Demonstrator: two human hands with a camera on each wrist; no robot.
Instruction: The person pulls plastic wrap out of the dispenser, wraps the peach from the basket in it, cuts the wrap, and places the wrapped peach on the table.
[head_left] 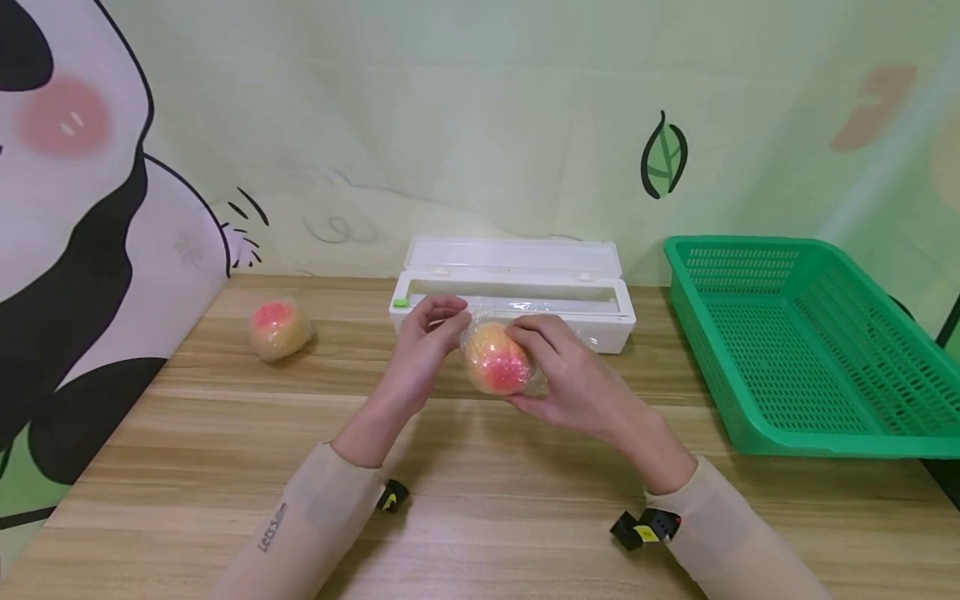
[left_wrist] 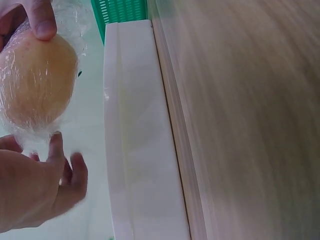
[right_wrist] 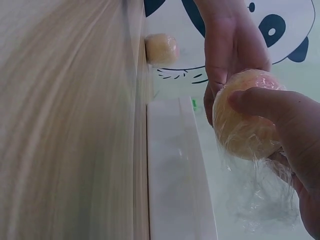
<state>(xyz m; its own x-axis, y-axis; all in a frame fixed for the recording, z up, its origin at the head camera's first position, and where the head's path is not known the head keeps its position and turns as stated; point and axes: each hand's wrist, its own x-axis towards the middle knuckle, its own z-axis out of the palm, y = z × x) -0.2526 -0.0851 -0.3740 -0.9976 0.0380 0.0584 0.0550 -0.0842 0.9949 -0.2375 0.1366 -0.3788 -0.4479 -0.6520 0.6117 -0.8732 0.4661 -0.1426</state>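
Observation:
A peach [head_left: 497,360], yellow with a pink-red blush and wrapped in clear cling film, is held up in front of a white cling film dispenser [head_left: 517,321]. My right hand [head_left: 573,375] grips it from the right, thumb on the near side and fingers over the top. At its left side my left hand [head_left: 426,346] pinches the gathered edge of the film [left_wrist: 37,137] with curled fingers. Loose film [right_wrist: 260,195] hangs off the other end of the peach in the right wrist view.
Another film-wrapped peach [head_left: 279,330] sits on the wooden table [head_left: 480,517] to the left. The dispenser's clear lid [head_left: 513,257] stands raised at the back. A green plastic basket [head_left: 813,358] is at the right, before a printed cloth backdrop [head_left: 480,125].

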